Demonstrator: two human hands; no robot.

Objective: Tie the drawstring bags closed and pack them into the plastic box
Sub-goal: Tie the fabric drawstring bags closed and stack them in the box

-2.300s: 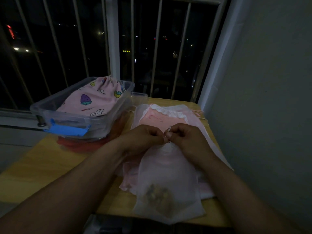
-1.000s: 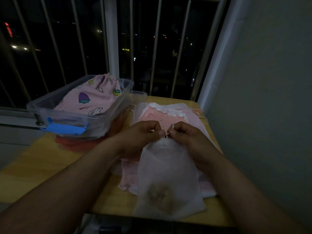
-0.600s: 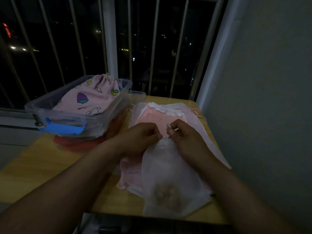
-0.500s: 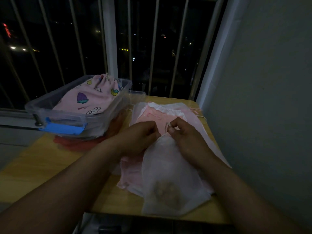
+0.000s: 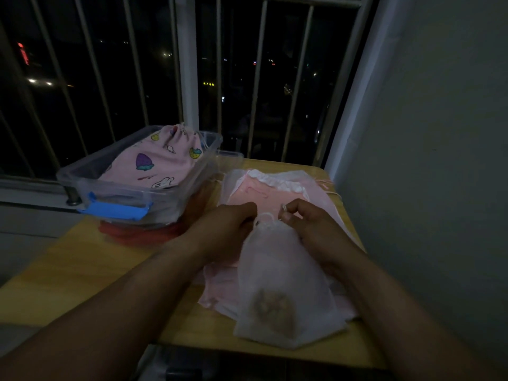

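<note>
- The box (image 5: 176,198), clear plastic, stands on the table (image 5: 82,270) at its far left corner, in front of the window bars (image 5: 258,78).
- A blue latch (image 5: 115,211) sits on the near end of the box, and a red lid (image 5: 137,233) lies under the box.
- Inside the box lies a printed bag (image 5: 159,163), pink with fruit and rabbit pictures. Its gathered neck points to the far end of the box.
- Just right of the box, a stack of pink bags (image 5: 264,193) lies flat on the table.
- The white bag (image 5: 280,284) lies on top of that stack, right of the box and nearer the person. Its neck is gathered and points away from the person, and something brownish shows dimly through its near end.
- The left hand (image 5: 228,232), just right of the box's near corner, has its fingers curled in at the white bag's neck. Its fingertips are hidden, so exactly what they pinch cannot be told.
- The right hand (image 5: 310,229), further right of the box, pinches the cord (image 5: 265,215) between thumb and forefinger just above the neck.
- The cord arches in a small loop between the two hands.
- A plain wall (image 5: 426,160) stands beyond the stack, on the side away from the box.
</note>
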